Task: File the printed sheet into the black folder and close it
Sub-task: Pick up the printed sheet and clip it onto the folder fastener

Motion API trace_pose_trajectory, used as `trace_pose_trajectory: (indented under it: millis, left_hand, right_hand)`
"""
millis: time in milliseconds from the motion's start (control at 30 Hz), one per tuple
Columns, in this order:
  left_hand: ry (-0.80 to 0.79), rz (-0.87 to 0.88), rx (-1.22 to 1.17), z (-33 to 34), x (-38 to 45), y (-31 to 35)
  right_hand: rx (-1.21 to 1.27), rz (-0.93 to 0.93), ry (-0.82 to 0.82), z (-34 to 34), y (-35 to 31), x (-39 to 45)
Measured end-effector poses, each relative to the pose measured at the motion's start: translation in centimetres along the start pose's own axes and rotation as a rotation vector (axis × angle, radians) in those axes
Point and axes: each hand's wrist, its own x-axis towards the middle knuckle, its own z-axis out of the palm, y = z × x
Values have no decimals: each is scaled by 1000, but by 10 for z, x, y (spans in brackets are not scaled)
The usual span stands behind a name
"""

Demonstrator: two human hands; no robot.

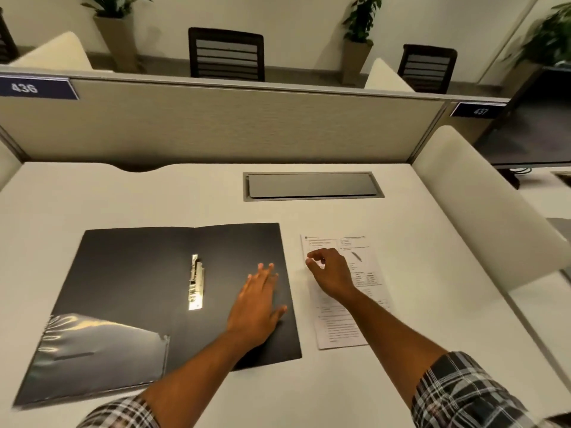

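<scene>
The black folder point(133, 273) lies open and flat on the white desk, with a metal clip point(196, 282) along its spine and a clear plastic pocket point(99, 344) on its left flap. My left hand point(258, 307) rests flat, fingers spread, on the folder's right flap. The printed sheet point(343, 325) lies on the desk just right of the folder. My right hand point(330, 270) hovers over the sheet's upper left part with the fingers curled and apart, holding nothing that I can see.
A grey cable hatch point(313, 185) is set into the white desk point(401, 236) behind the sheet. A beige partition point(216, 125) closes the back edge. A cream divider point(482, 205) rises at the right. Chairs and potted plants stand beyond.
</scene>
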Motion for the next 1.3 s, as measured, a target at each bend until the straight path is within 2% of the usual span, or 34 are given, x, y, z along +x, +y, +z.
trace_pose_trajectory:
  millis: [233,467,667,933,1133,1200,1300]
  left_hand:
    - [-141,7,-52,42,30,66]
    - [-272,-10,152,56,42,63]
    - [-305,-56,215,59,44,62]
    - [-344,-103,241,52,46,74]
    - [-347,-126,222,50,46,79]
    - [-339,-125,211,51,46,77]
    - [-331,-123,191,53,46,75]
  right_hand:
    - [-294,-42,-64,-69,73,35]
    - [-467,-69,-253,-101,114,76]
    - [-599,-177,-259,-108,125,94]
    - [-341,-151,-163,-110,128,91]
    - [391,177,-151,-110,132,62]
    - [446,227,-134,-108,141,51]
    - [543,325,-197,-106,150,39]
